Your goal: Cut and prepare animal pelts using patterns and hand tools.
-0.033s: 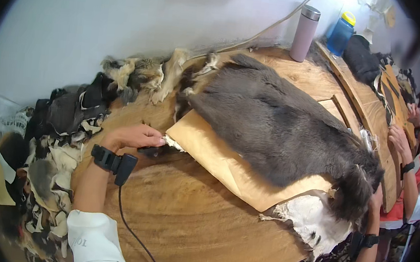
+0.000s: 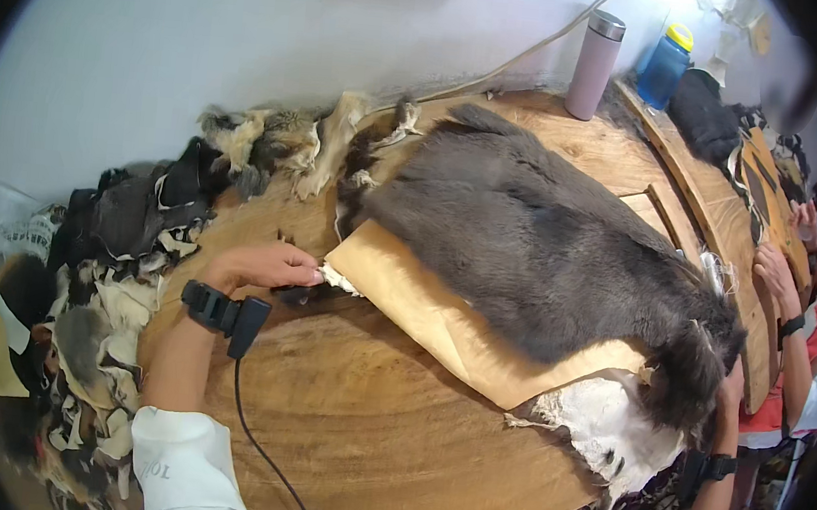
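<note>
A person's two hands were set well apart at opposite ends of a large dark fur pelt (image 2: 527,236), which was spread over a wooden counter (image 2: 364,426). The left hand (image 2: 281,268) had its thumb and fingers pinched on a ragged white edge (image 2: 340,281) that poked out beside the corner of a tan sheet (image 2: 442,321). The right hand (image 2: 731,392) was at the pelt's far right end, partly hidden behind the fur; whether its fingers were closed could not be told. The pelt lay hair side up, covering much of the sheet, and a white hide (image 2: 607,428) showed beneath the sheet's lower right end. Black straps circled both wrists. Fur scraps (image 2: 101,325) were heaped along the left side. Toward the back, a pink flask (image 2: 596,67) and a blue bottle (image 2: 664,71) with a yellow cap stood upright near the pale wall (image 2: 204,33). At right, a co-worker's hands (image 2: 776,273) rested near another wooden surface.
</note>
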The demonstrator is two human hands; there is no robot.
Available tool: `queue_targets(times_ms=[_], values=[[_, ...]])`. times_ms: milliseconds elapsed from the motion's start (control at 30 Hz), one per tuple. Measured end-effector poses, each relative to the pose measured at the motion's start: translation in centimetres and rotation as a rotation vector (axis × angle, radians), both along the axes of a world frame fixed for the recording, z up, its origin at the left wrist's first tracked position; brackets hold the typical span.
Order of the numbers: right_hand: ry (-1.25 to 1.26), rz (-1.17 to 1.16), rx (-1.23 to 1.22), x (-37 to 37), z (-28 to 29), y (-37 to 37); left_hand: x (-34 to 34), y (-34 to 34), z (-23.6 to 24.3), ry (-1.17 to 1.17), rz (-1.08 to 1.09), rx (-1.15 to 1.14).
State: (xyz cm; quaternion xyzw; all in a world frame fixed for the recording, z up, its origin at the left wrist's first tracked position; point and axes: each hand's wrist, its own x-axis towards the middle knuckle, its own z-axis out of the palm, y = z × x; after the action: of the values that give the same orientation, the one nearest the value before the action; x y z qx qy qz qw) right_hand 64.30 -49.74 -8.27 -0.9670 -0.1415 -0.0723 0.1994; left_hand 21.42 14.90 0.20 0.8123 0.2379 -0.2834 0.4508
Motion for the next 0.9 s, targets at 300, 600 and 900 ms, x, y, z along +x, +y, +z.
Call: queue_targets(times_ms=[300,600,900], values=[[0.376,0.282,0.283,-1.3,3.2,5.1,-6.3,-1.7,2.9,-0.028,-0.117,0.436],[0.358,0.521,0.138,-8.5,6.8,19.8,-21.6,-9.1,10.7,0.130,0.241,0.679],[0.630,0.737,0.246,-9.3,4.3,33.4,-35.2,-18.8,9.1,0.311,0.658,0.654]])
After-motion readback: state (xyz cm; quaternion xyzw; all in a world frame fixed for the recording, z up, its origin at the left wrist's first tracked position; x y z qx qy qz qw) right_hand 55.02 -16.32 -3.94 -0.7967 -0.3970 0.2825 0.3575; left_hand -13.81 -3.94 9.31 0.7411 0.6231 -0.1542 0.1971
